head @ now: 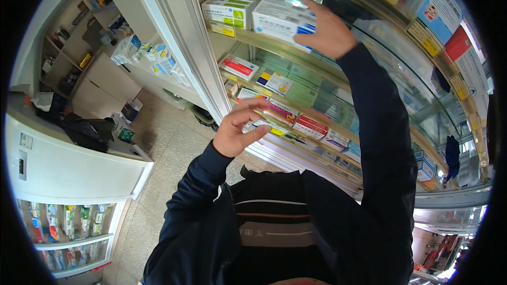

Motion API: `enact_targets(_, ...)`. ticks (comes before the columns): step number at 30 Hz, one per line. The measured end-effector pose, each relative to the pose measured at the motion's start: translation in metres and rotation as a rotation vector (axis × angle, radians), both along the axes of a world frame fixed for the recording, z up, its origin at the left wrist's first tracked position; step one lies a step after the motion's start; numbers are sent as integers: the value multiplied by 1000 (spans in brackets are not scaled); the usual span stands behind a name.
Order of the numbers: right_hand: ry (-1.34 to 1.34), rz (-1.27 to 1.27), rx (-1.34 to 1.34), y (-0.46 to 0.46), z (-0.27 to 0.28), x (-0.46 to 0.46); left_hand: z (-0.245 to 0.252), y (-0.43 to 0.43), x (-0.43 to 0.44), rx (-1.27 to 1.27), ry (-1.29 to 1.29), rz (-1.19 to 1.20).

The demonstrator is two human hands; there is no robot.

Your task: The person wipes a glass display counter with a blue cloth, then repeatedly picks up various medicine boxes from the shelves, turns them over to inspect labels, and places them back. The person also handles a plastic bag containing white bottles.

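Note:
My right hand (328,31) is at a white and blue medicine box (277,18) on a glass shelf of a display cabinet, thumb at its front and fingers over its right end; how firmly it grips cannot be told. Left of that box stand white and green medicine boxes (229,11). My left hand (241,126) is raised before the lower shelves, its fingers curved and apart, with nothing in it. Behind and above it, a red and white box (239,67) and a white, yellow and blue box (275,83) lie on the shelf below.
Red and white boxes (311,126) line a lower shelf. The cabinet's metal frame (178,47) runs along its left side. A counter with medicine boxes (162,61) stands farther left. A white cabinet (79,162) bears a black plastic bag (89,132). Price tags (222,29) edge the shelves.

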State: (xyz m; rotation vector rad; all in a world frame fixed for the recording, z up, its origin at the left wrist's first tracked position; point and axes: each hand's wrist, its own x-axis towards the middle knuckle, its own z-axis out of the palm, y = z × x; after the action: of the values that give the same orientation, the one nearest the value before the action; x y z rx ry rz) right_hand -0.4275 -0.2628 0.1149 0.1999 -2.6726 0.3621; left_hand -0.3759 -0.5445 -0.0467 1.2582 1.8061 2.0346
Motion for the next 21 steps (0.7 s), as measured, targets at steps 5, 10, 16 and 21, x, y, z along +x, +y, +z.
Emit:
enact_targets(5, 341, 370, -400, -36, -32, 60, 31, -7, -31, 119, 168, 203)
enact_targets(10, 32, 526, -857, -83, -73, 53, 56, -32, -34, 85, 332, 154)
enact_targets(16, 5, 648, -917, -106, -93, 28, 49, -49, -37, 70, 554, 335)
enact_targets(21, 25, 709, -874, -111, -100, 16, 40, -57, -37, 23, 576, 393)
